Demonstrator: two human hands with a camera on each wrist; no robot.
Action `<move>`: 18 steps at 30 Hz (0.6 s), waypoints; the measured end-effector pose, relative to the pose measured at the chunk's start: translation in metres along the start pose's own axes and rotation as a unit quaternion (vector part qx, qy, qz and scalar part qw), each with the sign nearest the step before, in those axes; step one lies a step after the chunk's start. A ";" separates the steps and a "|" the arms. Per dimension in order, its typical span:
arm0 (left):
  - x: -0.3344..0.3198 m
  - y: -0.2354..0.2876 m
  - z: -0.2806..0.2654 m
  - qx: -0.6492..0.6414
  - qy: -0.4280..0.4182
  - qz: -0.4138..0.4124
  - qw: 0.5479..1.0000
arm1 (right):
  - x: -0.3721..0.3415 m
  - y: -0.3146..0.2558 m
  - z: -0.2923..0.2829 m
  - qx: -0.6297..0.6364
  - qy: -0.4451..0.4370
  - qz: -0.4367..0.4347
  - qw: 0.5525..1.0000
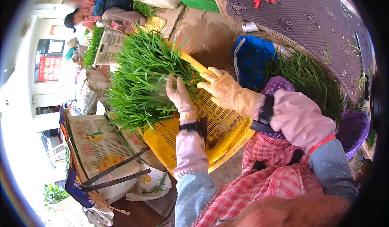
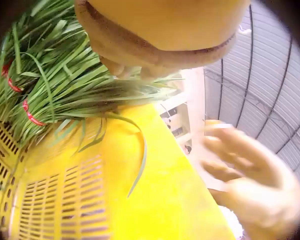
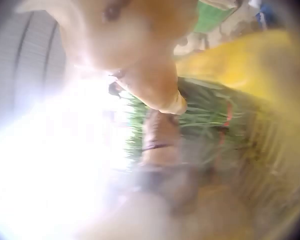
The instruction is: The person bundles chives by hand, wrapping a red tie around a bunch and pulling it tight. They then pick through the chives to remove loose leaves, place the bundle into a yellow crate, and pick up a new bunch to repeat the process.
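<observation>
Bundles of long green chives point(image 1: 142, 77), tied with red bands, fill the far part of a yellow slatted crate point(image 1: 231, 154). My left hand point(image 1: 180, 97), in a pale rubber glove, is over the cut side of the chives with its fingers loosely extended and nothing held. At the crate's right rim, my gloved right hand point(image 1: 229, 89) has its fingers spread, and no item shows in it. In the left wrist view, red bands point(image 2: 32, 114) circle the bundles, and one loose leaf point(image 2: 140, 160) hangs over the crate's yellow wall. The right wrist view is blurred and partly washed out.
Loose chives point(image 1: 308, 77) lie at right beside a blue bag point(image 1: 251, 57). A purple basket point(image 1: 354, 132) stands at far right, below a patterned table cover point(image 1: 291, 20). Pale crates point(image 1: 97, 142) are at left. Another person point(image 1: 95, 12) sits at the upper left.
</observation>
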State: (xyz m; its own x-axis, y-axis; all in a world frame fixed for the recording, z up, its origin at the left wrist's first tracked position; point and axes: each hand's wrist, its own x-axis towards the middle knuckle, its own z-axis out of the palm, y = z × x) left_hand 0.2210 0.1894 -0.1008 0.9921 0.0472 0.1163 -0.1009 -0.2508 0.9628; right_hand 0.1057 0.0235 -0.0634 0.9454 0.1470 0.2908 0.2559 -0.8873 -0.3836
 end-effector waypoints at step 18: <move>0.075 0.057 0.041 -0.038 0.001 0.013 0.999 | -0.288 0.060 -0.149 0.166 0.051 0.317 0.932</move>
State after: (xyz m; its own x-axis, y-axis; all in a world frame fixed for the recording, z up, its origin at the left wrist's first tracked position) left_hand 0.2926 0.1394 -0.0472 0.9888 0.0435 0.1428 -0.1330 -0.1774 0.9751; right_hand -0.1815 -0.1374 -0.0400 0.9082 -0.4183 -0.0119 -0.2839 -0.5951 -0.7518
